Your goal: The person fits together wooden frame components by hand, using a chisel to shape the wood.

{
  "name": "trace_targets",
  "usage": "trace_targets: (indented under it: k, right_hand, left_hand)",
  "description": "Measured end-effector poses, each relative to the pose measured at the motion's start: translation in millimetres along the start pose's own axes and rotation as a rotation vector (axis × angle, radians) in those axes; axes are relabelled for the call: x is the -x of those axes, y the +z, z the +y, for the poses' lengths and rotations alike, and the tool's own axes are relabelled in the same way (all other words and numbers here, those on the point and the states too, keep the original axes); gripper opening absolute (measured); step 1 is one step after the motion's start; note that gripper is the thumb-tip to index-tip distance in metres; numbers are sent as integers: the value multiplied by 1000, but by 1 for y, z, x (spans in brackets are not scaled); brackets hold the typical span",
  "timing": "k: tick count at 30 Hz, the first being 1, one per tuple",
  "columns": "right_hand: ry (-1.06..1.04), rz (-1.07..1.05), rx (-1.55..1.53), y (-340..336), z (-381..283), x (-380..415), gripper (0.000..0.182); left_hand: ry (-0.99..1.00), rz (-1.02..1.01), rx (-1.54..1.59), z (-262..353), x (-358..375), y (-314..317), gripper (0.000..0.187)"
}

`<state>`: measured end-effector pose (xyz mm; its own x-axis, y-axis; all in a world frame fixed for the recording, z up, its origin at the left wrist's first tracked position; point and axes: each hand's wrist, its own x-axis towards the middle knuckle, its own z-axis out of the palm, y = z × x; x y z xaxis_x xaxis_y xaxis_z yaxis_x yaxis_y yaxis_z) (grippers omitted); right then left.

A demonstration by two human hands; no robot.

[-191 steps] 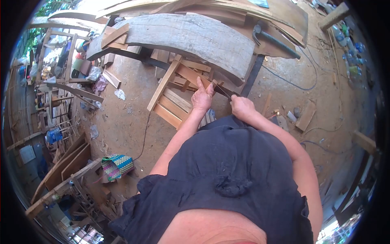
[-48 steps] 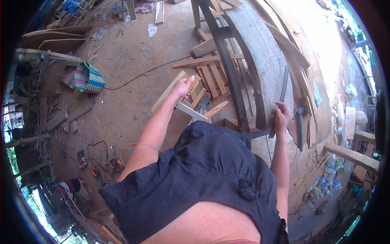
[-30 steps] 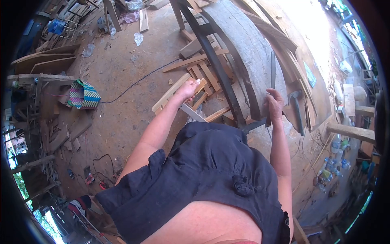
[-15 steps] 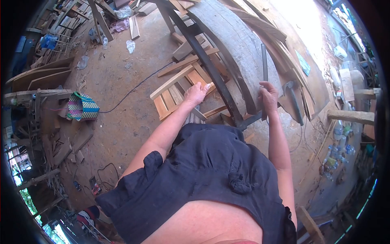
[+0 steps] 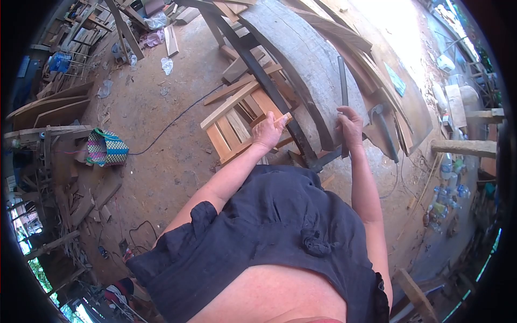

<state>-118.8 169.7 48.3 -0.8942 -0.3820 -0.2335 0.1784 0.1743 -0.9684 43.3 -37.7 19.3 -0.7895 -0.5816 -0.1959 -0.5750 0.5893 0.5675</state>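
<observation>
"What has moved since the earlier frame?"

"My wooden frame [image 5: 230, 105] has turned, so more of its slatted face shows, and my left hand [image 5: 266, 131] has come nearer the grey slab [image 5: 301, 56]."

"How many of each thing do you have?"

"One frame, with at least three slats in view, and one long dark bar [image 5: 343, 81]. I count one slab and one hammer [image 5: 389, 137], and one checkered basket [image 5: 114, 148] at the left with one dark cord [image 5: 167, 127] running from beside it towards the frame. There are several plastic bottles [image 5: 446, 196] at the right, too bunched to count."

"And your hands?"

"My left is mostly closed, fingers curled round the frame's near right part, with the thumb side towards the slab. I can't tell just how the fingertips meet the wood. My right hand [image 5: 351, 127] is partly closed round the bar, its fingers bent."

"Where are the frame and bar?"

"The frame is left of the slab, tilted in my grip, above the floor [image 5: 161, 177] as far as I can see; whether its far side touches anything, I can't tell. The bar points away from me, over the slab's near right part. The hammer lies just right of the slab, its head at the far end."
</observation>
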Motion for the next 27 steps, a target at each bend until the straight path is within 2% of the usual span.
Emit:
trace_targets:
  k: [3, 6, 9, 16, 18, 27]
  right_hand:
    - [14, -1, -8, 1, -2, 0, 20]
    - [5, 0, -6, 0, -1, -2, 20]
    - [4, 3, -12, -1, -2, -2, 20]
    - [4, 7, -28, -2, 0, -3, 20]
    - [3, 6, -34, -2, 0, -4, 19]
    - [11, 27, -51, -1, 1, -1, 19]
  left_hand:
    - [-4, -84, -45, 8, 4, -11, 45]
    - [66, 16, -57, 0, 3, -2, 47]
    - [59, -50, -108, 3, 8, -10, 44]
    - [72, -38, -138, 11, 6, -17, 44]
    - [192, -16, -152, 10, 5, -12, 45]
    - [104, -171, -238, 9, -17, 18, 49]
